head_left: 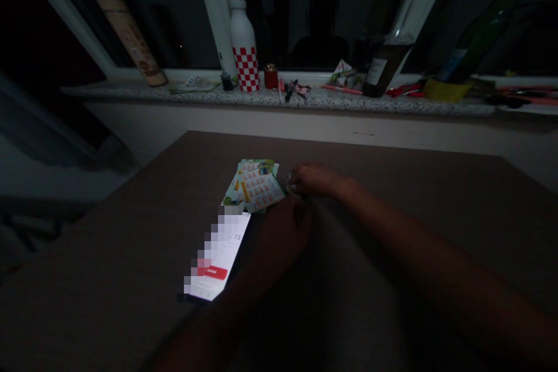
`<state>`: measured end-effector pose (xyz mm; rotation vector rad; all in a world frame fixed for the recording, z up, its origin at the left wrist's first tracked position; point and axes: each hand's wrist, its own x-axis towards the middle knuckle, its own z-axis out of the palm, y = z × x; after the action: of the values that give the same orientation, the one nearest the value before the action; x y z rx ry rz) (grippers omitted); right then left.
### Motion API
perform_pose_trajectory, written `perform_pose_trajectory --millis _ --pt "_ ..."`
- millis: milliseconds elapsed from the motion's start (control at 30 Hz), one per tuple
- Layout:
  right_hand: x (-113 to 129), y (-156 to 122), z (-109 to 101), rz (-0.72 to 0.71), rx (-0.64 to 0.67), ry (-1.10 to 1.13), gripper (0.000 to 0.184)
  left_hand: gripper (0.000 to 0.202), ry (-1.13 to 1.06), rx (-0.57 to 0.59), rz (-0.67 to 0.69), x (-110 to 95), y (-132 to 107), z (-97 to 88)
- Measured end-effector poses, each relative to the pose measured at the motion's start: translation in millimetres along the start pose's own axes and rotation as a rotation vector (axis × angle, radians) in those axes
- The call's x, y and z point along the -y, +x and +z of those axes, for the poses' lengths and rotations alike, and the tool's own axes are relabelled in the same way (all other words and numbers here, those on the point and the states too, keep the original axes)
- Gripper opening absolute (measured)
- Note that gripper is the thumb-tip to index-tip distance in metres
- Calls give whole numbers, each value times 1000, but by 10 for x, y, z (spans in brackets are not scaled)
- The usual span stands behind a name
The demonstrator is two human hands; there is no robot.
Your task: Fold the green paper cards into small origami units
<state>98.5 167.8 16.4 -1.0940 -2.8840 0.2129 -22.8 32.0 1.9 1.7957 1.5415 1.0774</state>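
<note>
In dim light, several printed paper cards (261, 190) lie in an overlapping fan on the brown table. My right hand (314, 180) is just right of them, fingers curled in around a small pale, shiny thing (291, 183) that is too dark to name. Closer to me, my left hand (285, 225) rests beside the cards' near corner, its fingers bent inward; shadow hides whatever they hold. A phone (218, 258) with a bright screen lies left of my left wrist, its top end close to the cards.
Along the speckled window sill (270, 99) stand a peach-coloured flask (133, 40), a white bottle with red checks (245, 49), a red jar (271, 77), a dark labelled bottle (381, 72) and a tilted green bottle (479, 35). Small clutter lies between them. The table (152, 215) reaches to the wall.
</note>
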Motion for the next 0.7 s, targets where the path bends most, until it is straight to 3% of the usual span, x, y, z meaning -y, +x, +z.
perform_pose_trajectory --millis 167,267,500,700 --pt "-37 -72 10 8 -51 57 15 19 588 23 137 56 181 -185" --pt "-7 -155 -12 8 -121 115 16 19 777 31 65 83 263 -246" --pt "237 -401 63 47 -362 254 21 28 849 17 -67 179 301 -261" --pt "355 -614 164 93 -542 383 20 28 872 16 -155 118 356 -356"
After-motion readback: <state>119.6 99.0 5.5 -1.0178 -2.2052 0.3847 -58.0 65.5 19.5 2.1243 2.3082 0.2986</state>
